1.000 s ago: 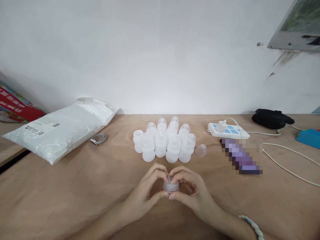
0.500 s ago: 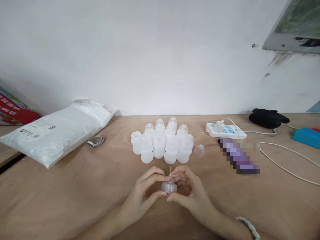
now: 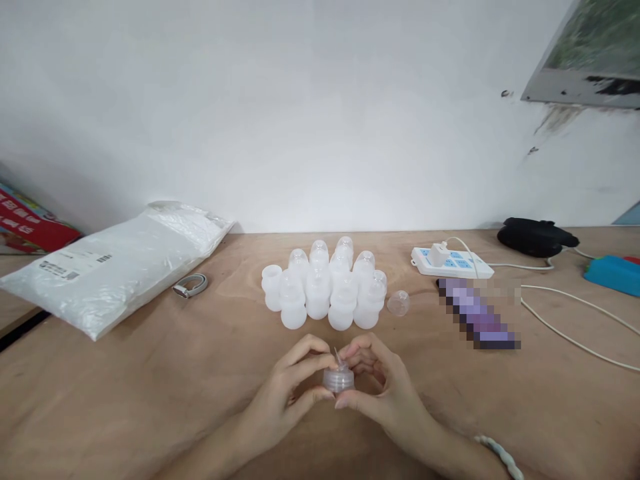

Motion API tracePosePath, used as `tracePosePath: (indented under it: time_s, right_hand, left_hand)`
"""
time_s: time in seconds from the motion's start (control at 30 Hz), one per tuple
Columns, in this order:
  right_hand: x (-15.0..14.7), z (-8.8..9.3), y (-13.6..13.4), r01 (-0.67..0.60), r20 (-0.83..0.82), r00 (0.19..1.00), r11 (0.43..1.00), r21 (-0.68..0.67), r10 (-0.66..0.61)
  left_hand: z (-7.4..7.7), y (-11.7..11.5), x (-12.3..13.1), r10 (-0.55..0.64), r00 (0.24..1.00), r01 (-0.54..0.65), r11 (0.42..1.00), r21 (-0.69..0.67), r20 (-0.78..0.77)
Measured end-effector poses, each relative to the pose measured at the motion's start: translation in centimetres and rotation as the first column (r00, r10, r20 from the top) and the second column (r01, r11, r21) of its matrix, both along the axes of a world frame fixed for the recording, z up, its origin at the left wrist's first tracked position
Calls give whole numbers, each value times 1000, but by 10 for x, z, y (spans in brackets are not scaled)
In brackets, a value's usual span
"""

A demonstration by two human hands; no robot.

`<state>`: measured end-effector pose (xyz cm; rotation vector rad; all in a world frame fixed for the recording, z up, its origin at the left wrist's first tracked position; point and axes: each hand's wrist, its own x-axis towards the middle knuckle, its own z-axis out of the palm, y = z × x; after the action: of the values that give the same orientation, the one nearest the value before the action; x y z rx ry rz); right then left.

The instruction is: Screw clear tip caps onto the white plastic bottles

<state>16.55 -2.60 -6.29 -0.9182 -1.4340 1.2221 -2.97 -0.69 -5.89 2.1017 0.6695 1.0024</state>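
My left hand (image 3: 293,381) and my right hand (image 3: 375,379) both grip a clear, ribbed bottle collar with a soft teat (image 3: 339,381) just above the table. Thumbs press at its lower edge and fingertips pinch the top, where a thin pointed tip leans left. Part of the teat is hidden behind my fingers. Beyond my hands stands a cluster of small white bottles (image 3: 318,293), most of them under clear domes. One white bottle (image 3: 272,288) at the cluster's left side has an uncovered mouth. To its right, a loose clear dome cap (image 3: 399,303) lies on the table.
A white plastic mailing bag (image 3: 125,267) and a grey banded watch (image 3: 191,287) lie left. On the right are a power strip (image 3: 470,268), a pixelated phone (image 3: 477,317), a pale cable (image 3: 575,337), a black case (image 3: 535,237) and a blue object (image 3: 613,275).
The teat's tip, upright and taller before, now leans left and shows less above my fingers. Both hands stay almost in place around the collar. The bottles have not been moved.
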Motion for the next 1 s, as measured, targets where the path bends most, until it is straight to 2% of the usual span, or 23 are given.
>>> tracePosePath:
  time_s: [0.1,0.23,0.4,0.5,0.7,0.87,1.0]
  right_hand:
    - [1,1,2,-21,-12,1000,1000,16,22]
    - [4,-1,3,-117,-49,992,993,16,118]
    - [6,-7,5,-213,-82,974,977,-17,211]
    - [4,-9,4,-234,-128,966,970,-59,225]
    - [-3,-5,0,-182,-97,981,975,-125,171]
    - [-2,-4,2,-50,-32,998,989,-142,46]
    - [-1,-6,4,-20,-12,1000,992,-127,18]
  left_hand:
    - [-4,-2,1,62,998,-62,998,32,23]
    - [-7,-3,1,106,993,-108,994,31,45]
    - [-6,1,-1,234,965,-233,972,-20,121]
    - [-8,2,0,262,957,-256,965,-63,126]
    - [-13,-6,7,261,955,-227,950,-215,144]
    - [-8,-11,8,191,969,-149,956,-251,156]
    - [-9,-11,8,160,975,-119,962,-246,153]
